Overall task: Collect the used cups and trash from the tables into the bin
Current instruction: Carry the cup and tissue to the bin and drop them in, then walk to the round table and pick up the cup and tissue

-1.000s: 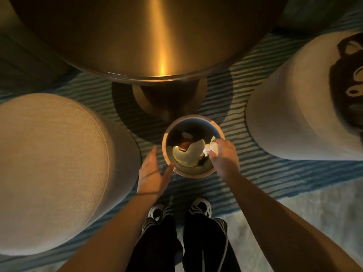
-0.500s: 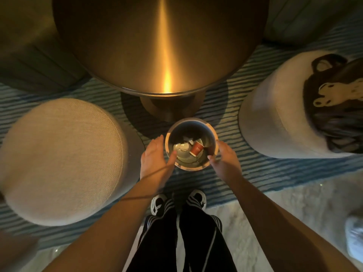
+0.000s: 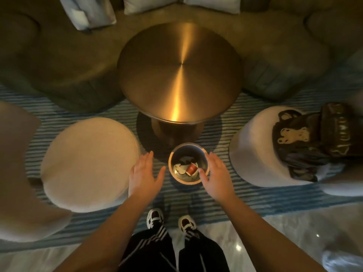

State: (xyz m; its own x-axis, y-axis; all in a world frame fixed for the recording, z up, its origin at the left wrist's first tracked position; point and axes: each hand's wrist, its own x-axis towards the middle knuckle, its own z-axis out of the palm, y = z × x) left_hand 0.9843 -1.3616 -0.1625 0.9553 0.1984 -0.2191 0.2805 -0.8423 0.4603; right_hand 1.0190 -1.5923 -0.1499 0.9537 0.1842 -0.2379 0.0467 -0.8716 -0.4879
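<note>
A person stands over the bin (image 3: 188,163) on the striped rug (image 3: 225,195) in front of the round metal surface (image 3: 179,71), w/ a red cup (image 3: 191,168) and pale crumpled trash (image 3: 179,168) lying inside it. Left hand (image 3: 144,176) hovers beside the bin, grip apart and empty, fingers straight; right hand (image 3: 215,173) reaches over the rim, grip likewise apart, holding nothing. If the bin is to be lifted next, best to take it w/ both palms on opposite walls and keep it level so nothing spills.
</note>
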